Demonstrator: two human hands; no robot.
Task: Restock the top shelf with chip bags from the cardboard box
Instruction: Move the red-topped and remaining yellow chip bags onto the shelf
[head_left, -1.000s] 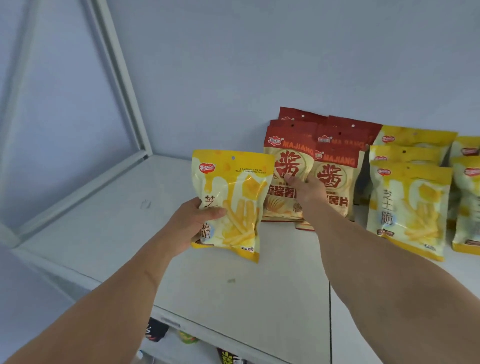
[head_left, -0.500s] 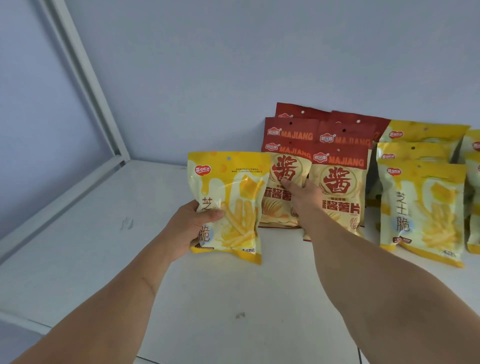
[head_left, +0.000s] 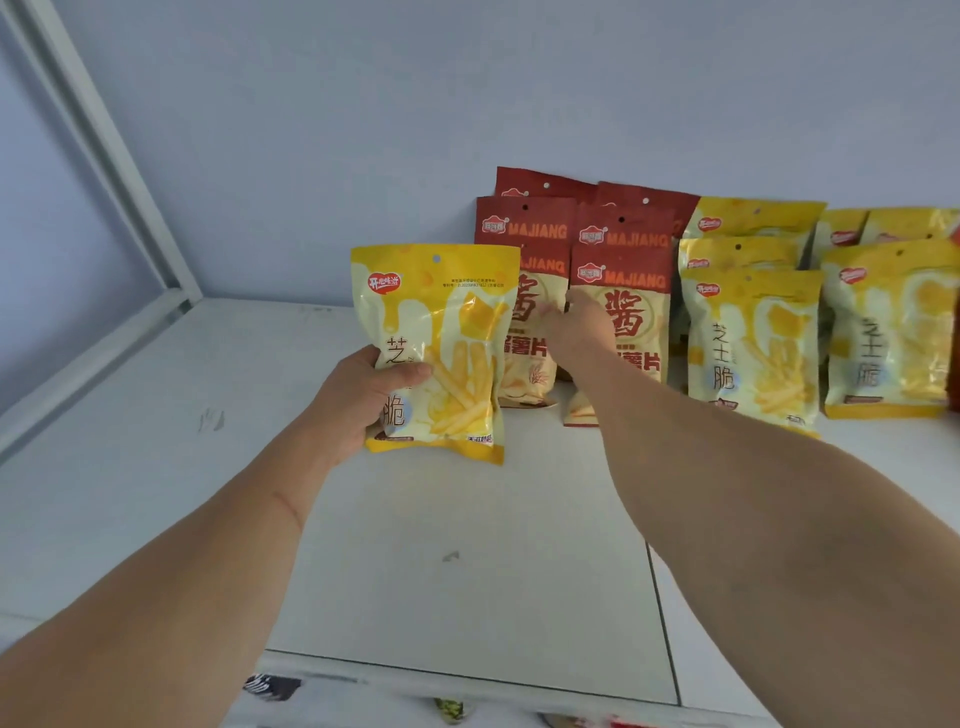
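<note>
Yellow chip bag (head_left: 441, 353) in left hand (head_left: 358, 405) (upright).

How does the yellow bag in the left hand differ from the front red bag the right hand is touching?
The yellow bag has a yellow top band and pictures fries; the front red bag has a red band reading MAJIANG. The left hand grips the yellow bag alone, left of the rows; the right hand touches the red bag within its row. Both stand upright, facing forward.

Red bags (head_left: 623, 291) – "MAJIANG", large 酱; yellow bags (head_left: 748, 343) – 芝士脆; held yellow bag (head_left: 447, 353) – 芝, 脆.
</note>
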